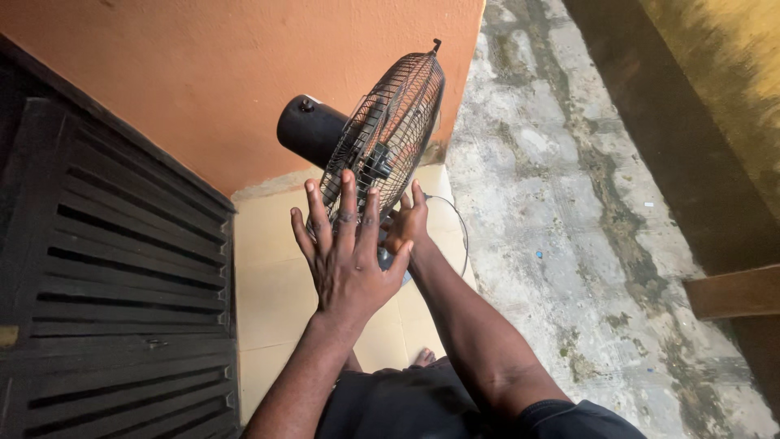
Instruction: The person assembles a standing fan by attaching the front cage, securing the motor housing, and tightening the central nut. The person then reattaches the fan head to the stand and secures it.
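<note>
A standing fan was observed on the tiled floor, close to the orange wall, where the tiles meet the rough concrete floor. Its wire grille was tilted back toward the wall, with the black motor housing behind it. The blades could not be made out through the wires.

The left hand was held flat with fingers spread, the fingertips laid against the lower part of the grille. Its grip was released; nothing was clasped.

The right hand was seen just beside the left, lower at the grille's bottom edge, fingers curled toward the wire. Whether its grip was clenched on the grille could not be told, since the left hand covered part of it.

A thin wire ring was noted behind the right hand, near the fan's foot. A dark louvred door was recorded along the left edge of the tiled floor. A brown wooden plank was seen at the right, well apart from the fan. A bare toe was visible on the tiles beneath the arms.
</note>
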